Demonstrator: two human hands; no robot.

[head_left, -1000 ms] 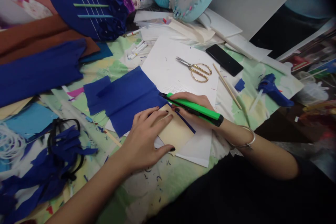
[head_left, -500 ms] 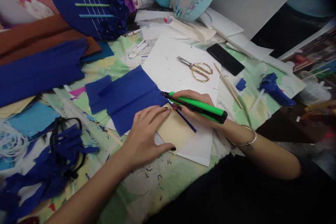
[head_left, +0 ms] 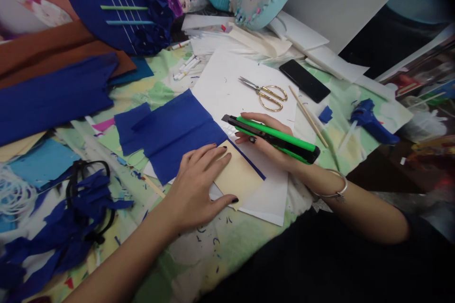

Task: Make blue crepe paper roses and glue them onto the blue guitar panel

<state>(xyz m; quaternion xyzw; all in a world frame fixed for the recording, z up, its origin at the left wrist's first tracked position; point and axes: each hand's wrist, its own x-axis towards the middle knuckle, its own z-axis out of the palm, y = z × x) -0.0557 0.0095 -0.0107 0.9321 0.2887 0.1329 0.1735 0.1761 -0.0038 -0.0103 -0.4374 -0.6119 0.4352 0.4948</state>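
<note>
My left hand (head_left: 199,184) lies with its fingers spread on a cream card (head_left: 240,177), pressing it down. Blue crepe paper (head_left: 174,132) extends left from under the card, and a narrow blue strip shows along the card's right edge. In my right hand (head_left: 268,139) is a green utility knife (head_left: 277,138), its blade tip pointing left and raised above the paper. White sheets (head_left: 273,199) lie under the card and the blue paper. Gold-handled scissors (head_left: 268,94) rest on the white paper beyond my right hand.
A black phone (head_left: 304,80), a wooden stick (head_left: 308,116) and a blue glue gun (head_left: 373,120) lie to the right. Blue scraps (head_left: 92,194) and a folded blue sheet (head_left: 53,94) are at left. Round decorated pieces, including a blue disc (head_left: 85,14), stand behind.
My right hand has lifted the utility knife away from the card's top corner and shifted slightly right. My left hand stays nearly in place on the card.
</note>
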